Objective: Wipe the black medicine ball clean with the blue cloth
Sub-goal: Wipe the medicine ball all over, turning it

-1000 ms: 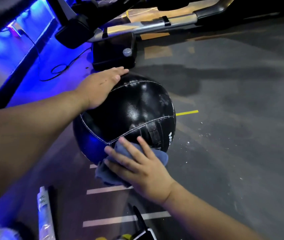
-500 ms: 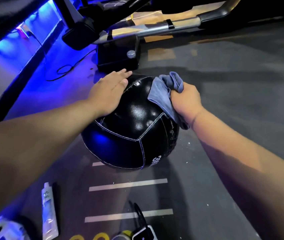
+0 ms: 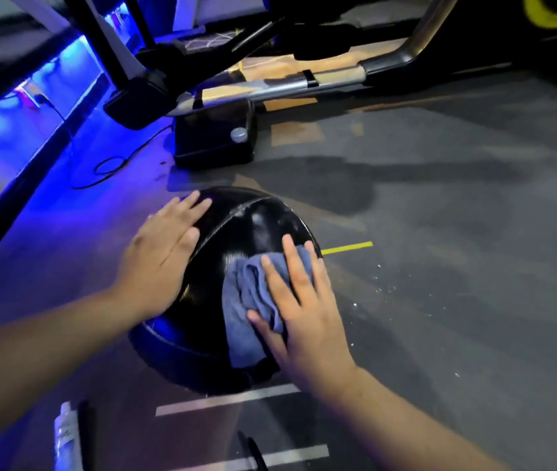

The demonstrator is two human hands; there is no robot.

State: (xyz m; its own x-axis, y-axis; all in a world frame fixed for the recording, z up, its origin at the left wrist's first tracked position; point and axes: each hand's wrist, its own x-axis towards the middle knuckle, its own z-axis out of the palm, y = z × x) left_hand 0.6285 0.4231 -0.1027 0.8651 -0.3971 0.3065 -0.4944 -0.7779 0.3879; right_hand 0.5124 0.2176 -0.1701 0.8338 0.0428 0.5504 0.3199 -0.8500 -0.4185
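Note:
The black medicine ball (image 3: 243, 229) sits on the grey gym floor, its stitched seams and shiny top facing me. My left hand (image 3: 161, 256) lies flat on the ball's upper left side, fingers straight. The blue cloth (image 3: 246, 300) is bunched on the ball's near right side. My right hand (image 3: 301, 314) presses the cloth against the ball with spread, straight fingers. Part of the cloth hangs below my palm.
An exercise machine's black foot (image 3: 214, 137) and metal rail (image 3: 280, 85) stand just beyond the ball. A black cable (image 3: 107, 169) loops on the blue-lit floor at left. A white tube (image 3: 66, 436) lies at the bottom left. White floor lines (image 3: 229, 399) run under the ball.
My right hand has brought the cloth from the ball's far right top down to its near right side and now lies flat on it. The left hand stays on the upper left.

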